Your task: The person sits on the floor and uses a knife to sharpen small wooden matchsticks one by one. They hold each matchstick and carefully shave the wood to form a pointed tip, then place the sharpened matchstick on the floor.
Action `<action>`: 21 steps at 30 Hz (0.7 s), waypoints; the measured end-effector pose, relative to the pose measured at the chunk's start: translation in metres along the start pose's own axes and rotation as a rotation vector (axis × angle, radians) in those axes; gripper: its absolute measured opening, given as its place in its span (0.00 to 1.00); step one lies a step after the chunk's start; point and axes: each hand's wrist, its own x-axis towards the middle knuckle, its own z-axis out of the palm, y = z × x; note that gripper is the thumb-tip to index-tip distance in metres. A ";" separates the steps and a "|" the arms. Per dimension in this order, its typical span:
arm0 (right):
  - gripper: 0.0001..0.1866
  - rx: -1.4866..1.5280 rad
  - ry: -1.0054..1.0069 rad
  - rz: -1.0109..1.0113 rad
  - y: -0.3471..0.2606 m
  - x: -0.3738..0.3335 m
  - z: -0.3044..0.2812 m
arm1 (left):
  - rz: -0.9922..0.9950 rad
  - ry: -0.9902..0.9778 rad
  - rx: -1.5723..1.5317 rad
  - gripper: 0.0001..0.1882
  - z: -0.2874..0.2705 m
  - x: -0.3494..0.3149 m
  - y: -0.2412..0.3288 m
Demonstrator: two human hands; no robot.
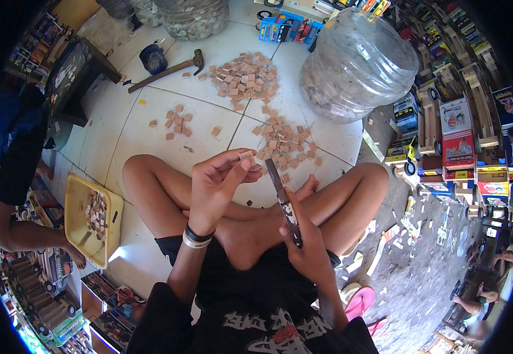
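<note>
My left hand [216, 184] is raised above my crossed legs, its thumb and fingers pinching a small brown square piece [246, 157]. Another pale edge shows by the fingertips; whether it is a second piece I cannot tell. My right hand [305, 239] grips a knife [289, 215] by its dark, white-patterned handle, the dull grey blade pointing up and away from me. The blade tip is beside the left fingertips, apparently apart from the piece. Loose square pieces [283, 140] lie on the white tiles just beyond my hands, with a denser heap [245, 78] farther off.
A hammer [168, 75] lies by a blue cup [153, 59]. A big clear plastic container [359, 65] stands at far right. A yellow basin [117, 219] holds pieces at left, beside another person's arm [26, 235]. Toy trucks [454, 133] are stacked along the right; pink sandals [359, 302] lie behind.
</note>
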 end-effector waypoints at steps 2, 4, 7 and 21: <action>0.35 0.099 -0.066 0.111 0.002 -0.005 -0.002 | 0.043 -0.088 -0.150 0.26 0.001 0.002 -0.007; 0.32 0.346 -0.163 0.193 0.005 -0.010 -0.003 | 0.041 -0.224 -0.287 0.30 -0.001 0.003 -0.013; 0.25 0.823 -0.331 0.250 0.010 -0.013 0.000 | -0.051 -0.405 -0.523 0.30 -0.002 0.001 -0.024; 0.36 -0.295 -0.040 -0.015 -0.012 -0.009 0.006 | -0.070 -0.373 -0.571 0.15 -0.010 0.000 -0.025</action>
